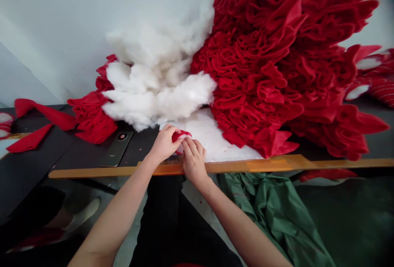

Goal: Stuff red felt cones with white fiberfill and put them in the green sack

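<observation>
Near the table's front edge, my left hand [166,143] is closed on a small red fabric piece [176,136]. My right hand [194,155] touches the same piece from the right, its fingers pressed together at a bit of white stuffing at the opening. Both hands are over a white sheet [215,139]. Behind them lies a big heap of fluffy white stuffing [163,94]. To the right rises a tall pile of folded red fabric pieces [252,74].
A phone [116,150] lies left of my hands, with a smaller red fabric pile [94,121] behind it. Loose red pieces [49,115] are at far left. Wooden edging [277,163] runs along the front. Green cloth [277,209] hangs below right. Another person's foot [88,211] shows lower left.
</observation>
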